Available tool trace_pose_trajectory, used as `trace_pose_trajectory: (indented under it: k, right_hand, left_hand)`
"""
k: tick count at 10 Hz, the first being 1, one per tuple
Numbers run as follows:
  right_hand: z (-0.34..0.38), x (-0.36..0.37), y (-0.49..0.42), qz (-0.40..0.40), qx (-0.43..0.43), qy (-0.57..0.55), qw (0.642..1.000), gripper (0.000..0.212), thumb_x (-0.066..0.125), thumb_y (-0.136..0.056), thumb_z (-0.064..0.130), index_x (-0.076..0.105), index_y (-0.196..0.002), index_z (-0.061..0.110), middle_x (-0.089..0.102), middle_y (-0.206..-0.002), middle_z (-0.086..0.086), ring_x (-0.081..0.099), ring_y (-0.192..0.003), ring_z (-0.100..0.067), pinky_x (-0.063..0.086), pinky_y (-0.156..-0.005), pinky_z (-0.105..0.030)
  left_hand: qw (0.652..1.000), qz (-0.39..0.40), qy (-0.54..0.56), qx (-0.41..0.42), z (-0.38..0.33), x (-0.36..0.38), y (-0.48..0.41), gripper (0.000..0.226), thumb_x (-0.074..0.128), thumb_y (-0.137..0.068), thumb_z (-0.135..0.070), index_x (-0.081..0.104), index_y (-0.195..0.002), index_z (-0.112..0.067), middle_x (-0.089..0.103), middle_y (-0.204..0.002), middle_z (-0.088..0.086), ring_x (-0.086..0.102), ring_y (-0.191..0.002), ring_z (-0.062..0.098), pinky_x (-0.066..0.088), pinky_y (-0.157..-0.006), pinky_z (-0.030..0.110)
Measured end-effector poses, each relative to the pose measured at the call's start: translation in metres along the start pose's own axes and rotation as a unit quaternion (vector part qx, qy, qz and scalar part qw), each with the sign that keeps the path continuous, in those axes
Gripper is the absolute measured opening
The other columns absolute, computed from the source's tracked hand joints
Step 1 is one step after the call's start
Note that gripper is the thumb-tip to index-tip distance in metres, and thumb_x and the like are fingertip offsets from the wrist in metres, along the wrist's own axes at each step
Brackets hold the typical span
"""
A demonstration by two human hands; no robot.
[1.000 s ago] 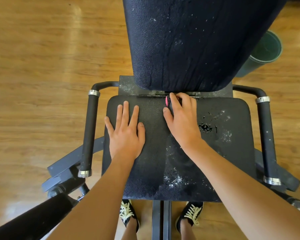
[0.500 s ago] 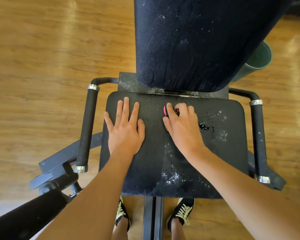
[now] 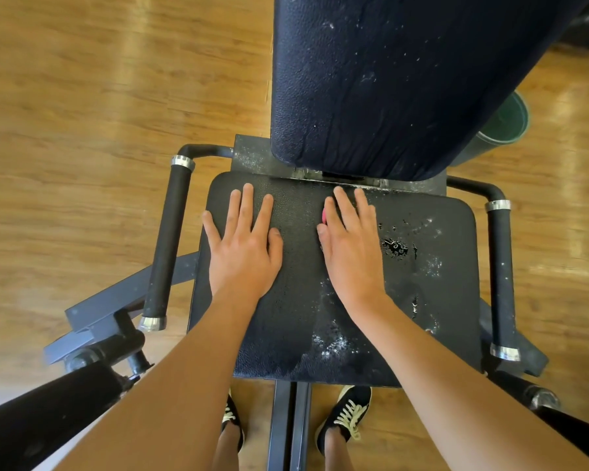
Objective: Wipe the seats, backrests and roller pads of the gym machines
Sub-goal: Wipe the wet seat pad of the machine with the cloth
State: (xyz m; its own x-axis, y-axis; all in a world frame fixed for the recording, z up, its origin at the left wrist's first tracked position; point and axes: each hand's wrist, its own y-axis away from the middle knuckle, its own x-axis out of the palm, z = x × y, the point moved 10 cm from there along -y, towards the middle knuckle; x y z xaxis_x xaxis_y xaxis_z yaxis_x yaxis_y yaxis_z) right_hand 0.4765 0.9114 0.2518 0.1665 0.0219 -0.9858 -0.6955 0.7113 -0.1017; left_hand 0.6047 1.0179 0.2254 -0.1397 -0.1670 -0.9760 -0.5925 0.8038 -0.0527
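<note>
A black padded seat (image 3: 432,300) of a gym machine lies below me, wet with droplets and white specks on its right half. The dark backrest (image 3: 388,79) rises behind it, also speckled. My left hand (image 3: 244,246) rests flat on the seat's left part, fingers straight. My right hand (image 3: 351,246) lies flat near the seat's back edge, pressing on a small pink thing (image 3: 323,216); only its edge shows by the index finger.
Black padded handles stand on the left (image 3: 169,239) and right (image 3: 500,277) of the seat. A black roller pad (image 3: 38,423) sits at lower left. A green bin (image 3: 504,124) stands on the wooden floor behind the right side. My shoes (image 3: 349,413) are under the seat.
My right hand slid back from the seat's rear edge and forward again; its fingers, curled before, now lie straight. The left hand stayed put. The camera shifted.
</note>
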Motion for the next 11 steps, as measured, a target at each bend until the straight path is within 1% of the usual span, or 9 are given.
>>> trace_pose_trajectory:
  k: [1,2,3,4,6,7,8,10,11]
  right_hand:
    - [0.001,0.004,-0.007,0.015,-0.03,0.002,0.999,0.044,0.045,-0.108,0.024,0.052,-0.144,0.0,0.043,-0.158,-0.011,0.028,-0.15,-0.039,0.032,-0.12,-0.055]
    - [-0.001,0.008,-0.014,0.017,-0.042,-0.017,0.999,0.045,0.041,-0.109,0.025,0.051,-0.144,-0.002,0.045,-0.156,-0.011,0.03,-0.15,-0.039,0.031,-0.121,-0.052]
    - [-0.005,0.006,-0.009,0.007,-0.013,-0.05,0.999,0.046,0.042,-0.108,0.025,0.051,-0.145,-0.001,0.046,-0.156,-0.011,0.036,-0.147,-0.038,0.033,-0.122,-0.049]
    - [-0.004,0.001,-0.001,-0.003,0.004,-0.061,0.998,0.044,0.05,-0.106,0.021,0.053,-0.144,-0.001,0.047,-0.156,-0.01,0.04,-0.144,-0.036,0.03,-0.12,-0.041]
    - [0.003,-0.001,0.003,0.001,-0.011,-0.049,0.999,0.04,0.052,-0.105,0.015,0.056,-0.139,-0.004,0.05,-0.152,-0.016,0.043,-0.14,-0.039,0.038,-0.119,-0.048]
    - [0.0,0.003,-0.018,0.007,0.008,-0.039,0.999,0.042,0.041,-0.107,0.018,0.056,-0.138,-0.005,0.049,-0.152,-0.018,0.043,-0.141,-0.039,0.035,-0.12,-0.046]
    - [-0.002,0.007,-0.03,0.016,0.024,-0.02,0.999,0.041,0.038,-0.108,0.019,0.058,-0.135,-0.003,0.05,-0.151,-0.017,0.044,-0.139,-0.036,0.032,-0.121,-0.04]
    - [0.01,0.0,0.021,0.022,0.008,-0.034,0.999,0.038,0.046,-0.106,0.015,0.057,-0.137,-0.004,0.052,-0.149,-0.017,0.045,-0.138,-0.039,0.039,-0.118,-0.048]
    - [0.011,0.001,0.024,0.026,-0.004,-0.026,0.999,0.038,0.046,-0.106,0.015,0.056,-0.137,-0.005,0.051,-0.15,-0.018,0.041,-0.142,-0.04,0.039,-0.116,-0.051]
  left_hand:
    - [1.0,-0.003,0.001,0.0,0.0,-0.001,0.0,0.055,0.031,-0.105,-0.035,0.037,-0.158,-0.021,0.024,-0.169,0.011,0.019,-0.156,0.028,0.015,-0.119,0.068]
    - [1.0,-0.006,-0.001,0.001,0.0,-0.002,0.001,0.055,0.032,-0.105,-0.035,0.038,-0.157,-0.021,0.024,-0.168,0.011,0.02,-0.156,0.028,0.015,-0.119,0.068]
    - [1.0,-0.003,0.0,0.001,0.0,-0.002,0.0,0.055,0.031,-0.105,-0.036,0.036,-0.158,-0.021,0.023,-0.169,0.011,0.018,-0.157,0.028,0.014,-0.119,0.067]
    - [1.0,-0.002,-0.001,0.002,0.0,-0.002,0.0,0.055,0.032,-0.106,-0.036,0.036,-0.158,-0.021,0.022,-0.169,0.01,0.017,-0.157,0.027,0.014,-0.12,0.068]
    - [1.0,-0.006,0.001,0.0,0.0,-0.002,0.001,0.055,0.033,-0.105,-0.035,0.037,-0.158,-0.021,0.023,-0.169,0.01,0.018,-0.157,0.027,0.015,-0.12,0.068]
    - [1.0,0.0,-0.001,-0.002,0.001,0.0,0.001,0.056,0.032,-0.105,-0.036,0.036,-0.159,-0.022,0.022,-0.169,0.01,0.017,-0.157,0.027,0.014,-0.12,0.067]
    - [1.0,0.007,-0.001,-0.002,0.001,0.0,-0.001,0.056,0.031,-0.105,-0.036,0.035,-0.159,-0.023,0.021,-0.17,0.009,0.016,-0.157,0.027,0.013,-0.12,0.067]
    - [1.0,0.013,0.006,-0.006,0.0,0.0,-0.001,0.056,0.031,-0.105,-0.037,0.034,-0.159,-0.023,0.02,-0.17,0.009,0.015,-0.157,0.026,0.013,-0.12,0.068]
    - [1.0,0.01,0.006,-0.004,0.0,-0.001,-0.001,0.055,0.032,-0.105,-0.036,0.036,-0.159,-0.022,0.021,-0.17,0.009,0.016,-0.157,0.027,0.014,-0.12,0.069]
